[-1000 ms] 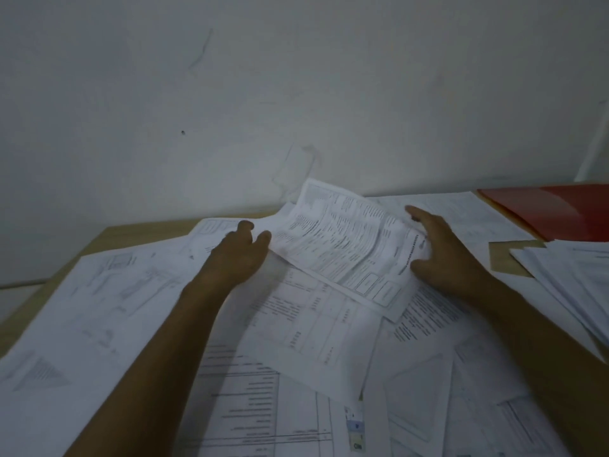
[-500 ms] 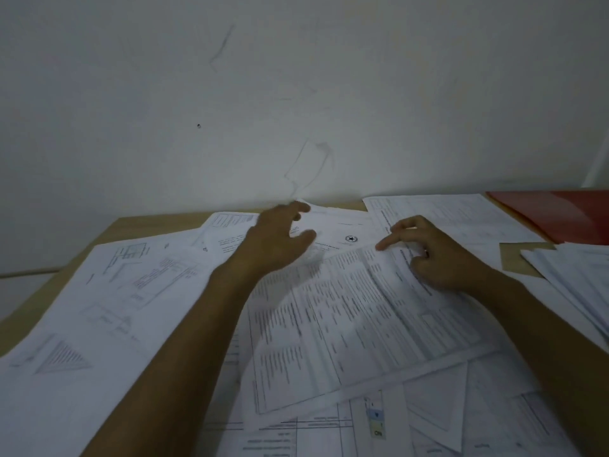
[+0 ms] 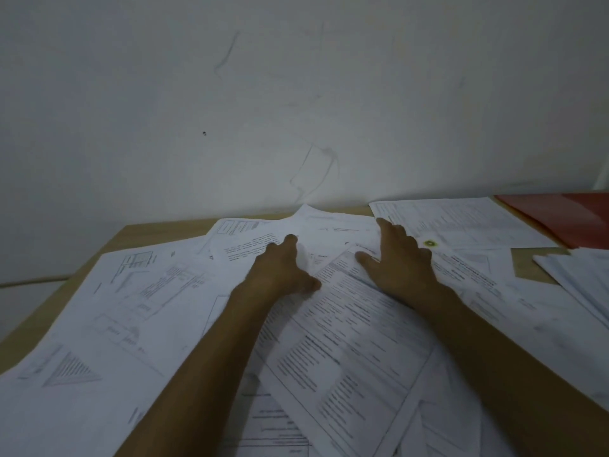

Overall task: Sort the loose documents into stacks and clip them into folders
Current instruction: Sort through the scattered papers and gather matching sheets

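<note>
My left hand (image 3: 283, 272) lies flat on the papers, fingers straight and reaching toward the wall, thumb out to the side, holding nothing. My right hand (image 3: 400, 262) rests just beside it, fingers spread and only slightly bent, pressing on the top corner of a printed form (image 3: 346, 351) that lies slanted across the heap; it pinches nothing either.

The loose papers (image 3: 108, 324) cover nearly the whole table (image 3: 131, 235) in overlapping layers, from my forearms out to the wall. They look thin, light and limp: each sheet should bend under its own weight and slide easily over the one below. I judge it best to press a fingertip near a corner, drag the sheet free, then pinch that edge between thumb and fingers. Pulling too fast could crease or tear one.

Most sheets are white with grey print; the large ones at my left carry line drawings, and one near my right hand has a small green-and-yellow mark (image 3: 429, 243). A smooth, glossy-looking red folder (image 3: 566, 219) lies at the far right, well apart from both hands, and another pile of sheets (image 3: 580, 275) sits below it. The tabletop looks like pale wood.
</note>
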